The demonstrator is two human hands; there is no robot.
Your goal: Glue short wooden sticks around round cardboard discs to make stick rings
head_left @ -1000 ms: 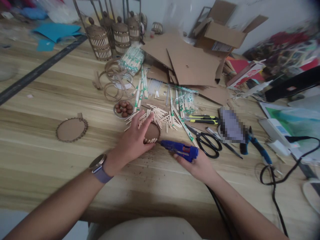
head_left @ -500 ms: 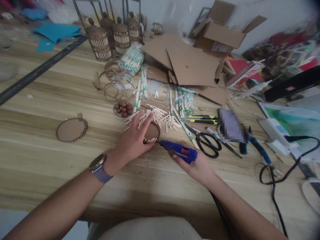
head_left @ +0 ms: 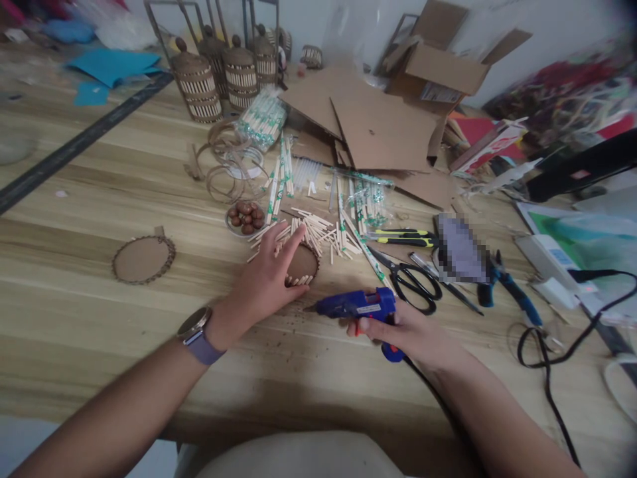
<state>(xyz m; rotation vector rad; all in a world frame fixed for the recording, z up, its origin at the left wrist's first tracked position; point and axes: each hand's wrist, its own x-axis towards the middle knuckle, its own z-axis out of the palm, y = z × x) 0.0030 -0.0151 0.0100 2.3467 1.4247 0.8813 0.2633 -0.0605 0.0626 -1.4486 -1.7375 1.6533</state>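
Note:
In my right hand is a blue hot glue gun, its fingers wrapped round the grip near the red trigger. The nozzle points left, just short of my left thumb. My left hand, with a watch at the wrist, curves thumb and forefinger round the left side of a round cardboard disc and holds it on the table. Several short wooden sticks stand along the disc's near rim. Behind it lies a heap of loose wooden sticks. The left hand hides part of the disc.
Another rimmed cardboard disc lies at left. A small bowl of brown beads stands behind my left hand. Scissors, a yellow-black cutter and pliers lie at right. Finished lanterns and cardboard sheets are farther back.
My right hand has drawn the glue gun back from the disc's near rim, slightly toward me, and turned it onto its side. My left hand and the disc have stayed put.

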